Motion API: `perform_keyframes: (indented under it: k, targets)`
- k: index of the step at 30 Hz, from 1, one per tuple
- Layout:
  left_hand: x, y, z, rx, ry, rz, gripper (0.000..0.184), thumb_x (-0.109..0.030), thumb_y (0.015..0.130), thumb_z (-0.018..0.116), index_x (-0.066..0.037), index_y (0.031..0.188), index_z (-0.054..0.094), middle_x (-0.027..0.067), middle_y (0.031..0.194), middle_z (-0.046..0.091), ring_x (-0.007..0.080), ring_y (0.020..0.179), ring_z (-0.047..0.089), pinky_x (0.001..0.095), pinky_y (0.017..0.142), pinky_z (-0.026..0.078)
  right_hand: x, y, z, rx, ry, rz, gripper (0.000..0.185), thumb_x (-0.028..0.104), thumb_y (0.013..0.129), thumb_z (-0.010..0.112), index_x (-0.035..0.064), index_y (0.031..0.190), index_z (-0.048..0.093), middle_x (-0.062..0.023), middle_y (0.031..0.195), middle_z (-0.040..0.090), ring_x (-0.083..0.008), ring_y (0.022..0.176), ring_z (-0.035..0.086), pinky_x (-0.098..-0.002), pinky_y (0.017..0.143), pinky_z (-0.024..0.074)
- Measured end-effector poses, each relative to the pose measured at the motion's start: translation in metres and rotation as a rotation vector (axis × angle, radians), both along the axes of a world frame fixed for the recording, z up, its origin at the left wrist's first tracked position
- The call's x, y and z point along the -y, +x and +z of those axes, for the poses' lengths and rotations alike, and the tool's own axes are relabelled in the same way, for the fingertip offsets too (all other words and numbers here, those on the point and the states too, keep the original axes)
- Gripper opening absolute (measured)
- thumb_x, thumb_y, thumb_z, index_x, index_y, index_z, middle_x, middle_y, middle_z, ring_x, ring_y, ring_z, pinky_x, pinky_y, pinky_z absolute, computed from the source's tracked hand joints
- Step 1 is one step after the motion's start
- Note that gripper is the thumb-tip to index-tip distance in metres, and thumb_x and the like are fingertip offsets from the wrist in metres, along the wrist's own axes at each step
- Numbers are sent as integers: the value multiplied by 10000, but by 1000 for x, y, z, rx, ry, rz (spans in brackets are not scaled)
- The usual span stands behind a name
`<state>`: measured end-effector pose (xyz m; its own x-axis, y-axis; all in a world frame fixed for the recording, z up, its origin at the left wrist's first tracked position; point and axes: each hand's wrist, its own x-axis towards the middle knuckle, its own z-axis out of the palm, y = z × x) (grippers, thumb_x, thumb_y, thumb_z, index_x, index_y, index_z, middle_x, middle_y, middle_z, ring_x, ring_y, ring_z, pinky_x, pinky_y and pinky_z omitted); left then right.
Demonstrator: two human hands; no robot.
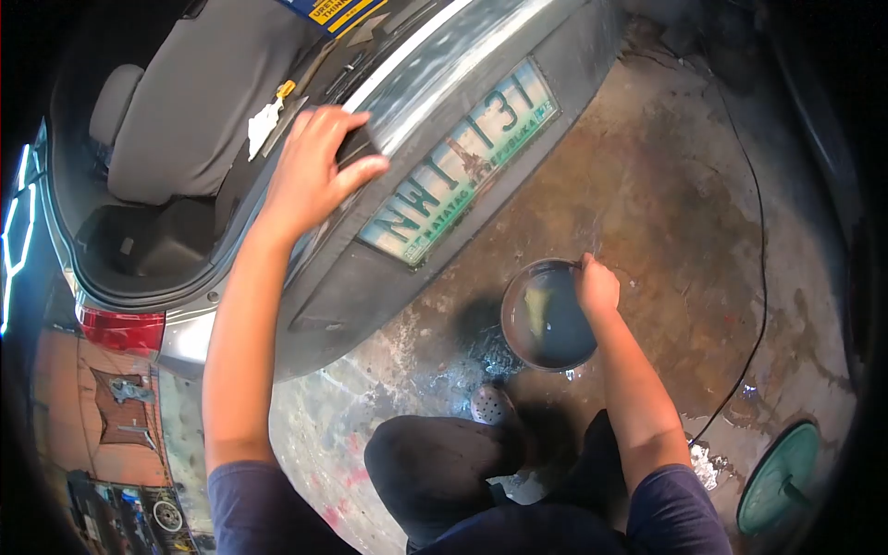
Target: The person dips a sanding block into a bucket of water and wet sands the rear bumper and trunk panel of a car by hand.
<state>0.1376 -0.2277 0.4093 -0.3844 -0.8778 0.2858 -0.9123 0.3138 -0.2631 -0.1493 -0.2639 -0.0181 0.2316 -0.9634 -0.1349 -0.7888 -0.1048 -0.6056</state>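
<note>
Near the upper edge of the car's rear bumper [319, 314] is my left hand [319, 166], its thumb and fingers apart with nothing between them. The licence plate [462, 166] is to the right of that hand. My right hand [598, 285] grips the rim of a round dark basin [560, 324] at its right side. The basin holds dark liquid with a pale yellowish patch in it. It is held over the wet floor, between the bumper and my knees.
The open car boot [139, 236] shows a grey seat back [199, 102], a white crumpled piece [264, 125] and a blue-yellow box [338, 11]. A cable [763, 250] crosses the floor [684, 203] on the right. A green round object [777, 476] stands lower right.
</note>
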Motion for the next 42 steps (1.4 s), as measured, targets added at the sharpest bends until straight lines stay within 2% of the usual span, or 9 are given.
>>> perform_keyframes:
  k: [6, 12, 22, 30, 36, 37, 40, 41, 42]
  targets:
    - [133, -55, -16, 53, -171, -107, 657, -586, 890, 758, -11, 1207, 724, 167, 1232, 698, 373, 1224, 600, 473, 1057, 486, -1, 4, 0, -15, 15, -8, 230, 270, 969, 691, 69, 1065, 635, -199, 994, 764, -418, 975, 735, -541, 841, 574]
    - [8, -12, -9, 64, -38, -105, 655, -537, 882, 782, -31, 1286, 683, 141, 1238, 680, 330, 1149, 599, 424, 1004, 488, 1, 3, 2, 4, 39, 2, 240, 284, 976, 690, 74, 1077, 636, -194, 1016, 764, -414, 995, 733, -540, 846, 573]
    - [129, -70, -12, 170, -79, -244, 613, -555, 909, 745, -38, 1236, 696, 127, 1276, 677, 342, 1165, 597, 463, 1036, 487, 1, 2, 3, -4, 6, 3, 236, 274, 969, 698, 76, 1081, 638, -187, 1010, 767, -413, 991, 735, -540, 854, 573]
    - [-7, -19, 1, 231, 91, -100, 689, -582, 872, 754, -52, 1306, 680, 123, 1258, 673, 329, 1184, 603, 462, 1044, 475, 3, 3, 0, -20, 39, 1, 241, 269, 968, 699, 76, 1102, 646, -186, 1008, 769, -409, 991, 740, -539, 851, 574]
    - [159, -66, -11, 118, -82, -174, 701, -632, 864, 741, -54, 1259, 705, 159, 1269, 687, 379, 1214, 598, 494, 1021, 508, -2, 4, -2, -13, 16, 5, 244, 278, 971, 698, 68, 1079, 635, -194, 1002, 764, -415, 977, 736, -542, 844, 573]
    - [163, -86, -6, 60, -63, -170, 487, -429, 899, 765, -17, 1152, 707, 211, 1182, 671, 405, 1171, 590, 502, 1011, 481, 1, 4, -1, -14, 0, 7, 246, 280, 971, 698, 67, 1075, 633, -196, 1002, 763, -416, 977, 736, -544, 845, 572]
    - [138, -83, -9, 37, -54, -144, 543, -416, 887, 792, -28, 1253, 685, 214, 1252, 673, 412, 1215, 591, 502, 1048, 476, 0, 3, 3, -15, 3, 5, 246, 281, 973, 694, 67, 1075, 630, -197, 1006, 761, -419, 982, 733, -547, 845, 571]
    - [128, -56, -19, 155, -155, -179, 793, -670, 795, 771, -56, 1292, 700, 149, 1299, 683, 375, 1227, 593, 497, 1037, 498, 1, 2, 4, -14, 11, 11, 248, 281, 973, 692, 66, 1078, 629, -199, 1010, 761, -421, 984, 733, -547, 845, 571]
    - [102, -40, -18, 149, -126, -194, 801, -628, 778, 806, -42, 1310, 682, 153, 1288, 679, 367, 1216, 594, 480, 1036, 496, 1, 2, 3, -8, 21, 14, 249, 282, 973, 691, 65, 1080, 628, -201, 1014, 760, -422, 985, 732, -548, 845, 571]
